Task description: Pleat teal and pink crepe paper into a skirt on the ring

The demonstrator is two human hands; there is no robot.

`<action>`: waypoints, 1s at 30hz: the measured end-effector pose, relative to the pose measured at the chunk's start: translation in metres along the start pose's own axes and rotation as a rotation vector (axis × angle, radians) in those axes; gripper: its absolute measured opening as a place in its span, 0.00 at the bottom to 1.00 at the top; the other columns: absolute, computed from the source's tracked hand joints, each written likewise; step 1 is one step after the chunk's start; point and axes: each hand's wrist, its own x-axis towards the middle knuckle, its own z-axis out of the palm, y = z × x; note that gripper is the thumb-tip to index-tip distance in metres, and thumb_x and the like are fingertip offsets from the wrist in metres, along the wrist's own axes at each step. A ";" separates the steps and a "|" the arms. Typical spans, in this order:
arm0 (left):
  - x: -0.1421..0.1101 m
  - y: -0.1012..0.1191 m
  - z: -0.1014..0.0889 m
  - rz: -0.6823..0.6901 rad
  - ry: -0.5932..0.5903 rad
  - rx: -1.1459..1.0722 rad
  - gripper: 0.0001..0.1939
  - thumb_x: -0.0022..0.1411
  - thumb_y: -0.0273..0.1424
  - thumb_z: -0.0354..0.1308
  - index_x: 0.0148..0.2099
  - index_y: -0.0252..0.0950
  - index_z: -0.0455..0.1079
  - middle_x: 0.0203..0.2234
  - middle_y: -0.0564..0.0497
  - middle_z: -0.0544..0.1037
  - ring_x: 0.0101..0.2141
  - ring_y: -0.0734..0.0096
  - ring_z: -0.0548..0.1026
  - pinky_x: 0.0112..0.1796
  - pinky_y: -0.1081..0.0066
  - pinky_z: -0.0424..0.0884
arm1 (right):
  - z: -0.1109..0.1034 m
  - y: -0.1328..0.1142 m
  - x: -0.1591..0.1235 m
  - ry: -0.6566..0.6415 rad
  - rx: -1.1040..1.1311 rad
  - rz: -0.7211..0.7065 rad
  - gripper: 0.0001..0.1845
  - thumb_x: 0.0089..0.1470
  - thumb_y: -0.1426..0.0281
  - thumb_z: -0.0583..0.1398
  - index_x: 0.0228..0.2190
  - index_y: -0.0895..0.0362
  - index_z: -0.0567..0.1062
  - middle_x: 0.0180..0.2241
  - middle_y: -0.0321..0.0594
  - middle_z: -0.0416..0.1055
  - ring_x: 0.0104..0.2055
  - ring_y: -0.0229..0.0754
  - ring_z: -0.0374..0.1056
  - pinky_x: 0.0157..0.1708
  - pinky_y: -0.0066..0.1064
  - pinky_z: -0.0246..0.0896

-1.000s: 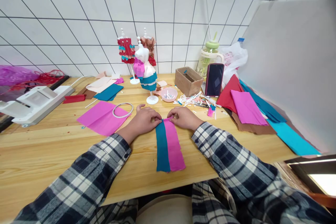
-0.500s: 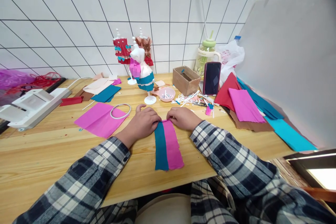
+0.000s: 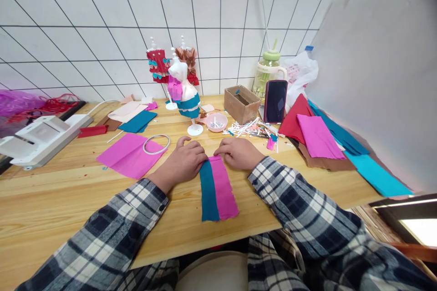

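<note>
A strip of crepe paper lies on the wooden table point(image 3: 61, 200) in front of me, teal point(image 3: 208, 191) on the left and pink point(image 3: 224, 187) on the right. My left hand point(image 3: 186, 160) rests with curled fingers on the teal strip's far end. My right hand point(image 3: 238, 151) presses its fingertips on the far end of the pink strip. Both hands pinch the paper's top edge. A white mini mannequin point(image 3: 186, 93) dressed in pink and teal paper stands just beyond my hands.
A pink sheet point(image 3: 126, 154) with a white ring point(image 3: 156, 143) lies at left, beside a white machine point(image 3: 37, 138). A pink bowl point(image 3: 216, 122), cardboard box point(image 3: 241, 103), phone point(image 3: 276, 101), bottle point(image 3: 268, 70) and paper scraps point(image 3: 251, 128) sit behind. Coloured sheets point(image 3: 321, 138) pile at right.
My hands have drawn slightly toward me along the strip's far end, and the fold at its top edge has flattened. The view shifted a little.
</note>
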 end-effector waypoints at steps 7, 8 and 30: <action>0.000 0.000 -0.005 0.001 -0.068 -0.010 0.13 0.62 0.25 0.50 0.38 0.42 0.77 0.31 0.50 0.79 0.40 0.61 0.71 0.49 0.52 0.52 | 0.000 0.002 0.001 -0.107 -0.029 0.037 0.19 0.56 0.75 0.54 0.43 0.49 0.80 0.39 0.40 0.75 0.44 0.44 0.69 0.40 0.31 0.58; 0.001 0.000 -0.007 0.003 -0.081 -0.012 0.13 0.62 0.26 0.50 0.38 0.42 0.77 0.31 0.50 0.79 0.41 0.61 0.70 0.49 0.53 0.53 | 0.000 0.003 0.000 -0.108 -0.014 0.053 0.19 0.56 0.75 0.54 0.43 0.49 0.80 0.40 0.40 0.75 0.44 0.43 0.69 0.40 0.31 0.58; -0.023 -0.055 -0.019 -0.664 0.113 -0.011 0.17 0.61 0.38 0.50 0.44 0.38 0.77 0.40 0.44 0.79 0.43 0.52 0.73 0.46 0.58 0.65 | 0.008 0.007 0.003 0.001 0.247 0.049 0.15 0.54 0.76 0.56 0.39 0.54 0.81 0.37 0.39 0.76 0.38 0.39 0.69 0.38 0.29 0.58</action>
